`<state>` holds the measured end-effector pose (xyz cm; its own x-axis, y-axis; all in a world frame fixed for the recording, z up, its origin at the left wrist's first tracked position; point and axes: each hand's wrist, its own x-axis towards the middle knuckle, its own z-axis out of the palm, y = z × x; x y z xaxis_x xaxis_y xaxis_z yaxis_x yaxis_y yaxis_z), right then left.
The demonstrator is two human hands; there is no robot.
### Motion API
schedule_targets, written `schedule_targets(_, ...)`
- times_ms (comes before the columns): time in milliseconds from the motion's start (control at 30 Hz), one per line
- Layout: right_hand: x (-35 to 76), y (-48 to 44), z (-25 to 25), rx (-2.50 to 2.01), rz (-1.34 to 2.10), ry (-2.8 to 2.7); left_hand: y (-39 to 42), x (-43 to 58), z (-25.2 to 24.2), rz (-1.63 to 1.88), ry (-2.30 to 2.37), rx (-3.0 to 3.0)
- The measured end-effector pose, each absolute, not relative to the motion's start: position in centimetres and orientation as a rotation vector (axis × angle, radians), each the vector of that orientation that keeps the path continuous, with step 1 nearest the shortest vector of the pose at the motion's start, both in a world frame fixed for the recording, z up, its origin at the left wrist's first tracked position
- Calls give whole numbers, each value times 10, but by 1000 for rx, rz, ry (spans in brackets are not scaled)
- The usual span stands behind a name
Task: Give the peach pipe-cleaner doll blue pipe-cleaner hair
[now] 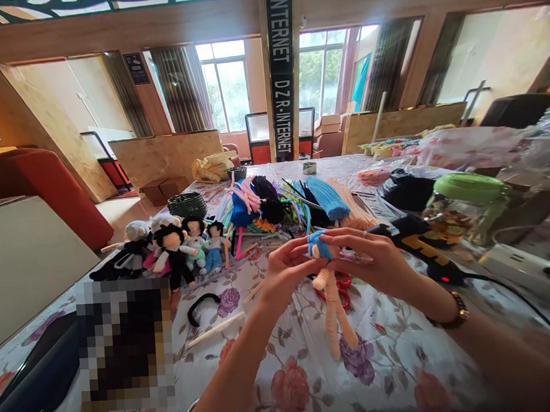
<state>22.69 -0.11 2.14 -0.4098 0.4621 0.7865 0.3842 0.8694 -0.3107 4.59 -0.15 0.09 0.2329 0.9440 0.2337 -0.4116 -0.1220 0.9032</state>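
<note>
Between my two hands, above the table, is a small pipe-cleaner doll (331,302) with peach limbs and a blue piece around its body or head. My left hand (290,264) pinches the blue part (319,247) from the left. From the right, my right hand (364,256) holds the same doll, fingers closed over its top. The doll's long legs hang down over the flowered cloth. Behind it lie red-handled scissors (344,289), partly hidden by the doll and my right hand. A black curved pipe cleaner (203,307) and a cream strip (217,329) lie left of my left hand.
Finished-looking dolls (172,240) sit at the left, beside a dark woven basket (187,205). Bundles of coloured pipe cleaners (328,198) lie at the back. A glue gun (427,249) with a lit red light and a cord rests at the right, near a green-topped jar (469,188).
</note>
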Motion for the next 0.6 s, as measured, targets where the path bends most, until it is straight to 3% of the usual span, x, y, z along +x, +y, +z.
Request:
schedule_targets(200,227,-2,19,-744,226,-2048,-3,45,8,1356,589,1059)
schedule_targets(500,226,12,4,-917,155,-2050,20,28,3,1922,690,407)
schedule_targets(600,221,15,-4,-866,149,-2131,29,19,-5,1937,698,281)
